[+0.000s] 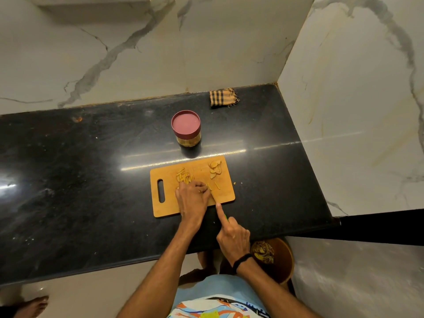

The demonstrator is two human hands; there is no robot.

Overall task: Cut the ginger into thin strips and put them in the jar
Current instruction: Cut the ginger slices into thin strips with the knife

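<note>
Left hand point(193, 198) curls its fingers onto a ginger piece point(208, 187), mostly hidden. Right hand point(232, 235) grips a green-handled knife point(226, 217), index finger straight. Flat wooden board point(167, 207): thin strips point(183, 177) far-left, slices point(215, 168) far-right. Round maroon-lidded jar point(186, 128) stands beyond.

One wide-angle view, worn on the person's head, looks forward and steeply down onto a dark counter point(68, 180) that crosses the middle band of the frame. The cutting board point(169, 210) lies just below centre, within arm's reach. The left hand point(192, 198) and right hand point(232, 235) come up to it from the bottom edge. A marble wall point(114, 53) straight ahead fills the upper half, and a side wall point(355, 111) fills the right. The bottom edge takes in the person's own shirt point(218, 306), a bare foot point(32, 306) at lower left, and floor point(91, 301). Straight edges bow toward the frame's borders.
</note>
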